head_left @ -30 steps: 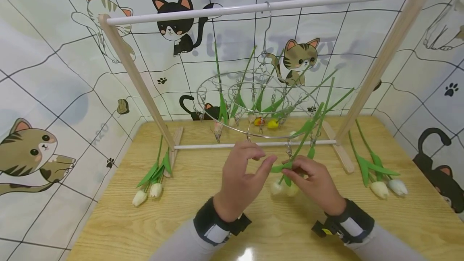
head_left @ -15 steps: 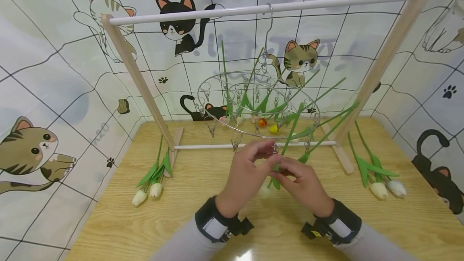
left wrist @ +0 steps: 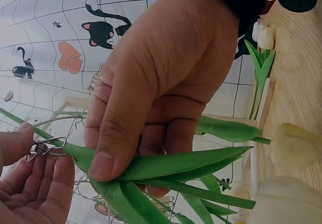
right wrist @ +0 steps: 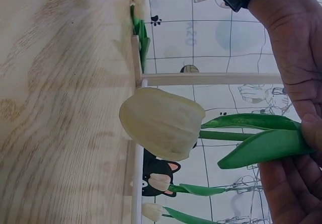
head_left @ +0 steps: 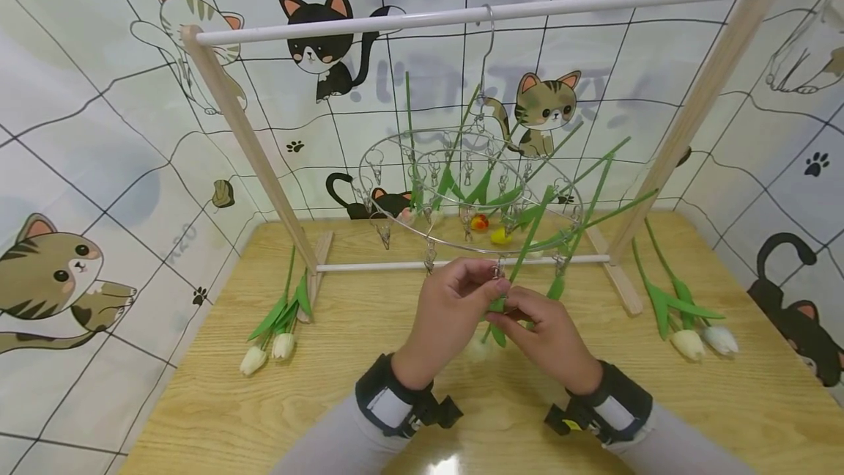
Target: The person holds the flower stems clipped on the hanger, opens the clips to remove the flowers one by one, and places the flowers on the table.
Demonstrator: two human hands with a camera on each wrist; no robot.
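Observation:
A round wire hanger point(head_left: 422, 234) with small metal clips hangs in the middle. With thumb and fingers, my left hand point(head_left: 451, 314) pinches one spring clip point(left wrist: 43, 148) by the hanger's front rim. Just below it, my right hand point(head_left: 554, 332) holds a cream tulip point(right wrist: 161, 123) by its leaf base, bloom down. In the left wrist view, the clip touches the green stem above the leaves point(left wrist: 176, 166); whether it grips the stem is hard to tell. Beside it, to the right, another clip point(head_left: 559, 262) carries a tulip whose stem point(head_left: 596, 196) slants upward.
A wooden rack with a white top bar point(head_left: 422, 20) supports the hanger. Behind, several tulips hang bloom-down, including a red-orange bloom point(head_left: 479, 222) and a yellow bloom point(head_left: 501, 235). White tulips point(head_left: 283, 347) lie at the left; a pale pair point(head_left: 689, 343) lies at the right.
My left hand, earlier apart with thumb and fingers spread, has moved right and now pinches the clip. My right hand shifted left with the tulip. The hanger swung slightly.

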